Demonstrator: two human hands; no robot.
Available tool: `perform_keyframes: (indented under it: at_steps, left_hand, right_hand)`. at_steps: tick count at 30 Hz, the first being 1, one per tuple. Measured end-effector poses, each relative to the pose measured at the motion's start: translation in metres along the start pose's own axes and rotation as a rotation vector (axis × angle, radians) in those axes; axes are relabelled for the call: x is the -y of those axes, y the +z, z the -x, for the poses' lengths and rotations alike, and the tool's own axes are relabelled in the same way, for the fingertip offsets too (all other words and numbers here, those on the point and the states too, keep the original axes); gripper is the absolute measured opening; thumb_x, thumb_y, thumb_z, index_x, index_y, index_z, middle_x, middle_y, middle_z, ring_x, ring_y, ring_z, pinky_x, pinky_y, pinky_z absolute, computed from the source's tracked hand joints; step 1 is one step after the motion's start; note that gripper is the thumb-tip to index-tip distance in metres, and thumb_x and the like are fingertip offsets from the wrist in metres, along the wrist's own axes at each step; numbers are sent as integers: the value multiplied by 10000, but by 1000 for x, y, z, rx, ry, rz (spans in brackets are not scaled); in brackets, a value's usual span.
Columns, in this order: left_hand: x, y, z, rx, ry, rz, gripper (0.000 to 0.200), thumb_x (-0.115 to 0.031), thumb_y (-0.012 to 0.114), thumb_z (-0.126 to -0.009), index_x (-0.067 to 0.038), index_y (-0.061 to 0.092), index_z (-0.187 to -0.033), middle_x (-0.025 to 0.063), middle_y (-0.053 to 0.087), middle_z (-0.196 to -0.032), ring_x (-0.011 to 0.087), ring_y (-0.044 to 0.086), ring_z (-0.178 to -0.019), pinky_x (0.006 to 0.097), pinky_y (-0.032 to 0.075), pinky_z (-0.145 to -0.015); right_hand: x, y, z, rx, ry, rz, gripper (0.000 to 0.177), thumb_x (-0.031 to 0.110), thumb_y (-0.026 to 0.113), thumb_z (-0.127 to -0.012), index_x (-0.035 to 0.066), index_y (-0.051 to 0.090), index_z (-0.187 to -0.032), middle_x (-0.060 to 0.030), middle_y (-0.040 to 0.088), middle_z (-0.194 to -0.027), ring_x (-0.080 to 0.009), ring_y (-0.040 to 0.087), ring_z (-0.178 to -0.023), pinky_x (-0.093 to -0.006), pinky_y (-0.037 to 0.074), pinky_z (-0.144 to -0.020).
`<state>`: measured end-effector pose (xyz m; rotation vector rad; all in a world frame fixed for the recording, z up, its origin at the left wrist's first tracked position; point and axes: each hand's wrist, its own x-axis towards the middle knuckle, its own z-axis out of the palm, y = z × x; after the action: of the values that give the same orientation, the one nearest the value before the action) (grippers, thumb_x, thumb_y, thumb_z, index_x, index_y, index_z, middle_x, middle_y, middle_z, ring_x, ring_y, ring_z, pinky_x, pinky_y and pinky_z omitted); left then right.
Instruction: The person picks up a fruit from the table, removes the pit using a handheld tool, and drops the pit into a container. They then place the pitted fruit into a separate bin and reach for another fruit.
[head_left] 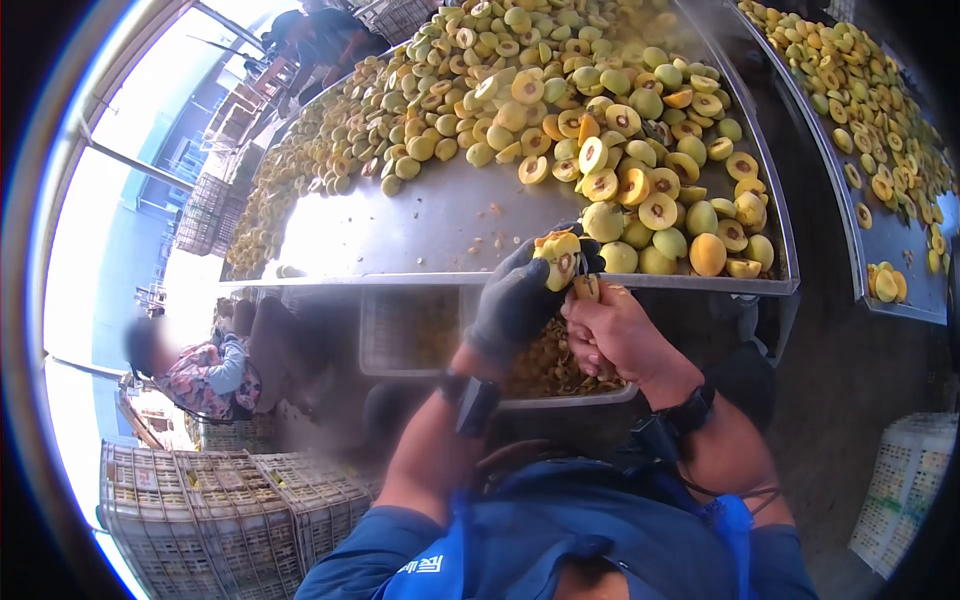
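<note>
My left hand (515,300), in a dark glove, grips a halved yellow fruit (558,258) with its cut face and dark pit turned up. My bare right hand (610,335) is closed around a small tool (586,288) whose tip touches the fruit's cut side. Both hands hover at the near edge of a steel table (420,225), over a crate of fruit pieces (550,370). Right behind them lies a large heap of whole and halved yellow-green fruit (600,120).
A second steel table (890,240) with more fruit runs along the right. White plastic crates (230,520) are stacked at lower left, another crate (905,490) at lower right. A person in a patterned top (205,370) sits at the left.
</note>
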<state>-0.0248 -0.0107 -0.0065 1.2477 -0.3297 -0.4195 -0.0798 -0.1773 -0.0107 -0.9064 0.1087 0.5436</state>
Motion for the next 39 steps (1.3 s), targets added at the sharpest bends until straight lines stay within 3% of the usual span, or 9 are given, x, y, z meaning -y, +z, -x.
perform_keyframes:
  at_steps: [3,8,12,18,23,25,28,35,39]
  left_hand:
    - [-1,-1,8,-3,47,-250,640,-307,628,-975,80,437,-1448,220,609,-1326,289,630,-1176,382,503,-1016]
    - [0,4,13,83,73,174,692,-282,681,-950,83,410,-1472,218,582,-1375,299,604,-1221,400,480,-1049]
    - [4,9,14,43,-2,305,748,-243,742,-913,82,391,-1488,215,565,-1400,305,593,-1242,409,465,-1070]
    - [5,9,13,14,7,213,794,-260,771,-896,81,379,-1497,208,551,-1418,300,587,-1252,410,458,-1077]
    - [-3,4,18,86,2,244,801,-250,777,-889,80,376,-1498,207,538,-1433,297,574,-1276,408,443,-1095]
    - [-7,-1,13,114,-11,241,802,-242,778,-884,80,375,-1498,210,533,-1438,300,563,-1294,413,438,-1105]
    - [-10,0,15,48,-5,226,725,-250,730,-923,75,398,-1480,199,552,-1417,291,619,-1222,402,494,-1045]
    - [7,23,17,-360,330,-693,365,-266,546,-1052,60,642,-1184,134,703,-1067,224,704,-894,315,575,-791]
    - [20,23,12,-451,351,-563,333,-242,514,-1063,44,680,-1108,122,709,-998,199,687,-846,306,569,-775]
  right_hand:
    - [4,0,9,119,53,-100,33,86,520,-951,94,491,-938,7,434,-676,-105,427,-455,-306,385,-412]
    - [-5,-1,10,235,94,-294,33,71,523,-942,95,501,-951,0,454,-679,-114,446,-456,-310,396,-410]
    - [-31,0,-14,-34,-319,283,34,46,528,-929,80,527,-929,-9,478,-658,-131,475,-456,-317,426,-422]
    - [-30,-3,-17,-15,-232,227,56,47,524,-930,89,520,-895,-2,461,-629,-129,456,-447,-323,404,-413]
    - [-16,-15,-4,318,186,-303,82,60,525,-943,111,482,-897,5,439,-651,-121,413,-436,-325,361,-403]
    - [-10,-13,-4,257,169,-192,84,60,525,-943,116,483,-897,11,429,-661,-117,402,-435,-321,358,-402]
    - [-17,-6,-6,154,26,-108,72,67,525,-945,109,493,-896,12,439,-654,-118,420,-438,-315,365,-401]
    - [-24,13,-9,2,-174,290,65,87,535,-943,43,568,-977,-32,554,-646,-136,520,-464,-300,418,-419]
    - [-33,8,-14,2,-397,384,123,94,528,-947,21,600,-1015,-55,596,-674,-145,539,-483,-312,439,-440]
